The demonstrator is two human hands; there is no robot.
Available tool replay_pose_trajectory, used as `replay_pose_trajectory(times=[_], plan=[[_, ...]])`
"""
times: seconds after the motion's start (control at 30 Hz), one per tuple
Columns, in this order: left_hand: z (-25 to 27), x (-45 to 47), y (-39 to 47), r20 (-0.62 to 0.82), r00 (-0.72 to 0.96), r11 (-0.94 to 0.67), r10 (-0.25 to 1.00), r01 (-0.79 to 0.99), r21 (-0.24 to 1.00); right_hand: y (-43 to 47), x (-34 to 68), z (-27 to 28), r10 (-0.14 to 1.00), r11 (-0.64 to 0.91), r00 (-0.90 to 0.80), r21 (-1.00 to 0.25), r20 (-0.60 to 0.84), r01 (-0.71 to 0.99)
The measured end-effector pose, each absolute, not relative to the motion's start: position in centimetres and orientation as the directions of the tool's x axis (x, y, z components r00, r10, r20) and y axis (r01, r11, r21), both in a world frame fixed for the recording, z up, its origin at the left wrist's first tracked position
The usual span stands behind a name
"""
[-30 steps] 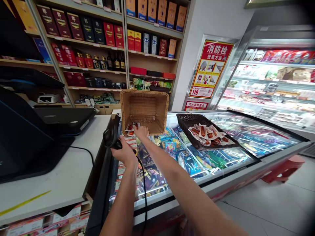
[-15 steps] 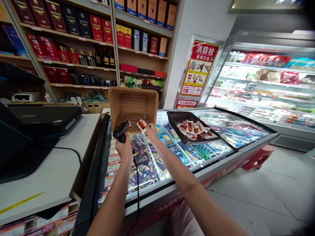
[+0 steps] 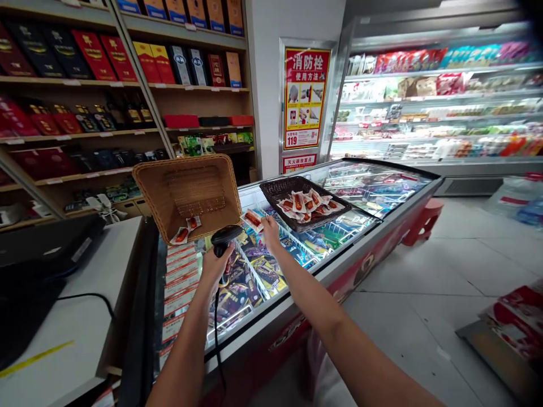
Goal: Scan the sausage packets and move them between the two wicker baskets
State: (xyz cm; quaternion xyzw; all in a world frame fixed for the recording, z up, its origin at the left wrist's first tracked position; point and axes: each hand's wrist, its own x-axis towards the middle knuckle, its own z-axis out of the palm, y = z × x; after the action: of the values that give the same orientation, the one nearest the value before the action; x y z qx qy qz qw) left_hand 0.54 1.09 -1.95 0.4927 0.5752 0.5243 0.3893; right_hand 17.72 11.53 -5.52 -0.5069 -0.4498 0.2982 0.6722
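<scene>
The sausage packet (image 3: pixel 253 220), pinched by the right hand (image 3: pixel 270 233) over the freezer (image 3: pixel 368 261), has come out of the tan basket (image 3: pixel 149 192) at left toward the dark basket (image 3: pixel 268 190) at right, separating it from two packets (image 3: pixel 182 234) inside, while the left hand (image 3: pixel 215 265) grips a black scanner (image 3: pixel 225 234).

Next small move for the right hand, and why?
Probably raise the packet in the right hand over the rim of the dark basket: similar packets lie inside, and the held one is between that basket and the tan basket.
</scene>
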Motion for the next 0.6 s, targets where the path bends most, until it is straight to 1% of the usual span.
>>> replay_pose_trajectory(times=[0.1,0.27,0.33,0.47,0.6], plan=[[-1.70,0.34,1.22,-0.004,-0.190,0.029,0.982,0.126,0.992,11.39,17.88,-5.62,0.866,0.313,0.400,-0.949,0.299,0.032],[-1.93,0.09,1.38,-0.008,-0.188,0.038,0.982,0.156,0.987,11.34,18.01,-5.79,0.899,0.311,0.343,-0.948,0.272,-0.063],[-2.06,0.04,1.43,-0.002,-0.194,0.035,0.981,0.171,0.985,11.47,18.04,-5.84,0.899,0.314,0.347,-0.945,0.267,-0.088],[-2.06,0.05,1.45,0.018,-0.194,0.018,0.981,0.185,0.983,11.69,18.16,-5.82,0.887,0.320,0.370,-0.945,0.276,-0.064],[-1.47,0.24,0.99,0.018,-0.187,0.012,0.982,0.159,0.987,11.51,18.28,-5.61,0.889,0.304,0.366,-0.952,0.275,-0.023]])
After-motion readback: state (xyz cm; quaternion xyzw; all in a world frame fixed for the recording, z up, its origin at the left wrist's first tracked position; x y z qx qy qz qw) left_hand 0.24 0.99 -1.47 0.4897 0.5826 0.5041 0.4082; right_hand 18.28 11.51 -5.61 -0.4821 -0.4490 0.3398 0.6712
